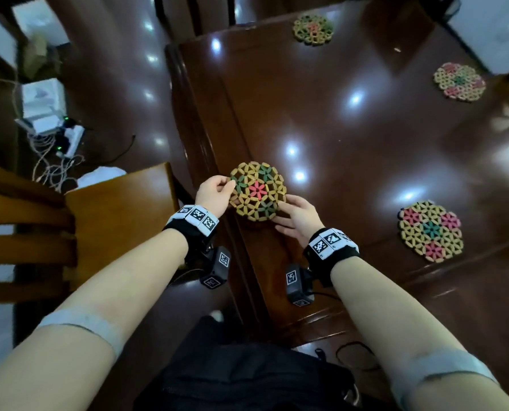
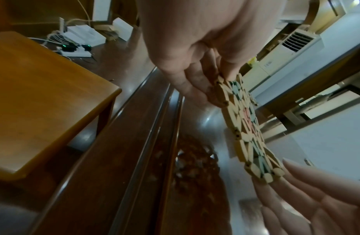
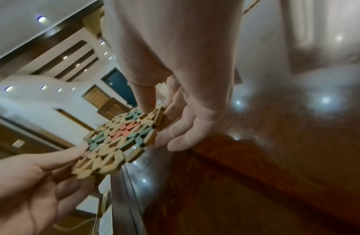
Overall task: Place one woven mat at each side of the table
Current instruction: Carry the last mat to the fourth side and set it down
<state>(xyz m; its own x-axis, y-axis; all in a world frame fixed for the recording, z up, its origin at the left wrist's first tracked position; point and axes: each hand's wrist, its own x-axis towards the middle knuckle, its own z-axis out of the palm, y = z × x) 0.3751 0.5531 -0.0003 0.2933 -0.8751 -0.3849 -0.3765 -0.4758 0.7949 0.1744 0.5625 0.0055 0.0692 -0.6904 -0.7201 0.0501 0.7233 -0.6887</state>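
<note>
We hold the last woven mat (image 1: 257, 191) just above the left edge of the dark polished surface (image 1: 351, 137), near the wooden chair (image 1: 120, 209), while three other mats (image 1: 431, 231) already lie at the other sides. The mat looks light and fairly stiff, a flat disc of small linked wooden pieces that keeps its shape when held by the rim, and we judge the rim at opposite edges the best place to take it. Its open lattice gives the fingers purchase, though the glossy top may let it slide once down. Our left hand (image 1: 213, 192) pinches the near-left rim between thumb and fingers. Our right hand (image 1: 299, 216) pinches the opposite rim, thumb on top, fingers loosely spread beneath.
</note>
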